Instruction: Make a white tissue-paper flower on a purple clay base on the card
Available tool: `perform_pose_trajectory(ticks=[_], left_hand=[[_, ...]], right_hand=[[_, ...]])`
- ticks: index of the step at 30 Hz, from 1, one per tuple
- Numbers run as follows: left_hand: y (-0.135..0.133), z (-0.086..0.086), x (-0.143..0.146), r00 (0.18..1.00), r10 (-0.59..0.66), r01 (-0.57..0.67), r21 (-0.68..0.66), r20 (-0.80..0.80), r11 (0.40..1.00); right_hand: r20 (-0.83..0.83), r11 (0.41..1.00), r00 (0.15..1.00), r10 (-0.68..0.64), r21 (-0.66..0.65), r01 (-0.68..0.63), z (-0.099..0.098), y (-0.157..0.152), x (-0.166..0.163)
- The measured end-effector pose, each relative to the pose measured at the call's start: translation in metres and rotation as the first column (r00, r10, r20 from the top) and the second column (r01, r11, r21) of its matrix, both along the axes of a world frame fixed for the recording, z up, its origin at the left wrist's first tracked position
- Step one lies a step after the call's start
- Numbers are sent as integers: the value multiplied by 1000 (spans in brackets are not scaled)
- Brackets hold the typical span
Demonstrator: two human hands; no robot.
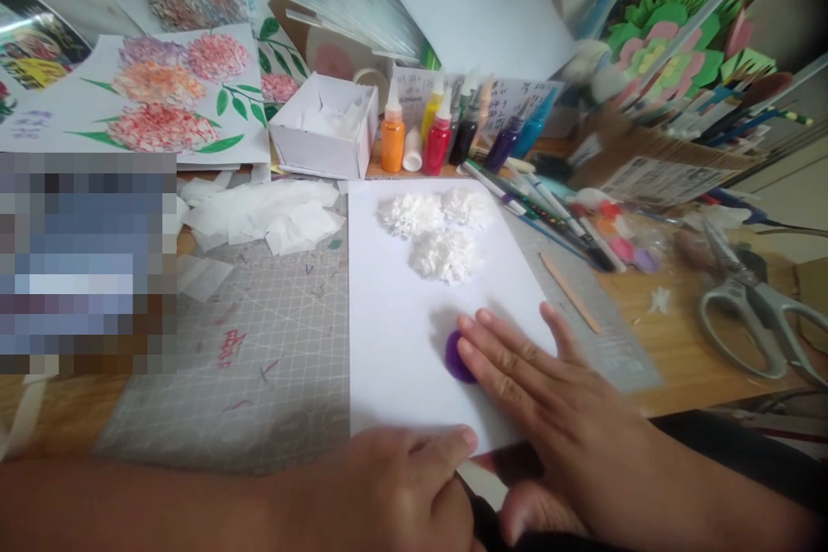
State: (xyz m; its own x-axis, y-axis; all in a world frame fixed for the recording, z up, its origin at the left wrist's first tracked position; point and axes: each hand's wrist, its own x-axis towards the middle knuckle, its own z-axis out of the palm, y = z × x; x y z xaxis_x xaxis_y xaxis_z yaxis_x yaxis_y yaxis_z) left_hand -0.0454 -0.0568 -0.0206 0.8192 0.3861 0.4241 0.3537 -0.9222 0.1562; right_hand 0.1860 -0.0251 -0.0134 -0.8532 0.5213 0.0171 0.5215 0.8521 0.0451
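A sheet of white paper (394,345) lies on the grey cutting mat (291,310). Three white ruffled paper flowers (446,254) sit close together on its far half. On the near half is a round, flat purple disc (461,358), its right side covered by fingertips. My right hand (543,397) reaches in from the right with fingers stretched out flat, their tips pressing the disc. At the paper's near edge, my left hand (414,483) has its fingers curled, one digit lying on top of the sheet; the edge appears gripped there.
White tissue pieces (265,211) are heaped left of the paper. Behind stand a small white box (327,129) and several paint bottles (392,138). Markers (543,207), a wooden stick (569,293) and large scissors (743,302) lie at right. Flower artwork (174,99) leans at back left.
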Motion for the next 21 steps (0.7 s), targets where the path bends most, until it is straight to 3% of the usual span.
perform_pose_trajectory(ticks=[12, 17, 21], left_hand=[[1, -4, 5, 1000, 16, -14, -69, 18, 998], [1, -11, 6, 991, -23, 27, -29, 132, 999], [-2, -4, 1, 999, 17, -22, -157, -31, 987]], right_hand=[[6, 998, 998, 63, -10, -63, 6, -6, -12], [14, 995, 997, 73, -69, -72, 11, -2, -18], [-9, 991, 998, 65, -117, -66, 11, 1, -17]])
